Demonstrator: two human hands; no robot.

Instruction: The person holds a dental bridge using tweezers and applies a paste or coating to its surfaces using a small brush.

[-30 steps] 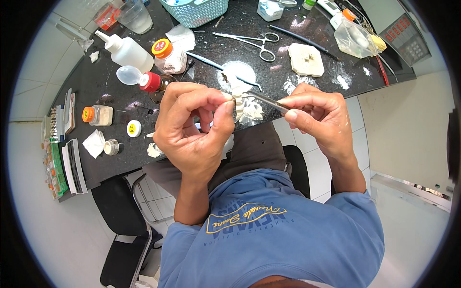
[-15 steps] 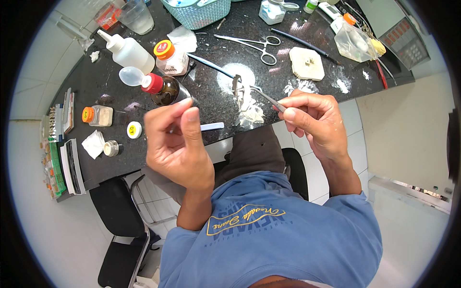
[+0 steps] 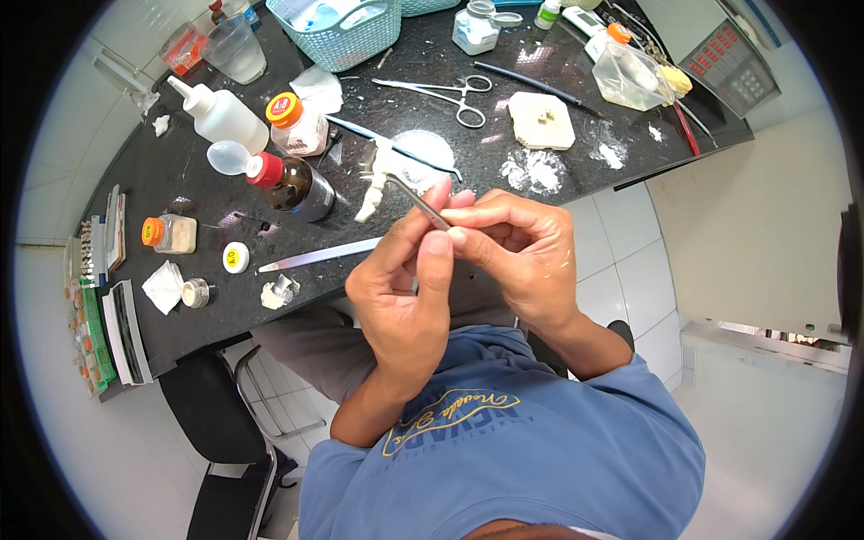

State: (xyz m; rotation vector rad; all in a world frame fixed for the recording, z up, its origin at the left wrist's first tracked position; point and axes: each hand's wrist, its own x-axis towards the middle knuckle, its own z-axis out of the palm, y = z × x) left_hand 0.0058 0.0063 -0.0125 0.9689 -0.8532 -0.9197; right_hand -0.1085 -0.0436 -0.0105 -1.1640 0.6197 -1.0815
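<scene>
My right hand (image 3: 517, 256) pinches a pair of slim grey metal tweezers (image 3: 421, 205) in front of my body. At their tips hangs a small cream-white piece shaped like joined teeth (image 3: 370, 196), above the dark countertop. My left hand (image 3: 405, 292) meets the right one, its thumb and fingers closed about the tweezers' shaft. Part of the shaft is hidden by the fingers. Below the piece lies a flat pale spatula or knife (image 3: 319, 255) near the counter's edge. Behind it, a thin blue-handled instrument (image 3: 391, 144) rests across a round white powdery patch.
On the black speckled counter (image 3: 342, 216) stand a brown bottle with red cap (image 3: 301, 191), an orange-lidded jar (image 3: 299, 130) and a white squeeze bottle (image 3: 229, 117). Locking forceps (image 3: 441, 88), a square pale block (image 3: 542, 121) and white powder (image 3: 535, 171) lie farther right. A blue basket (image 3: 346, 40) stands behind.
My hands have come together: the left moved right onto the tweezers and the right moved left. The held piece has shifted left and the whole view has turned slightly.
</scene>
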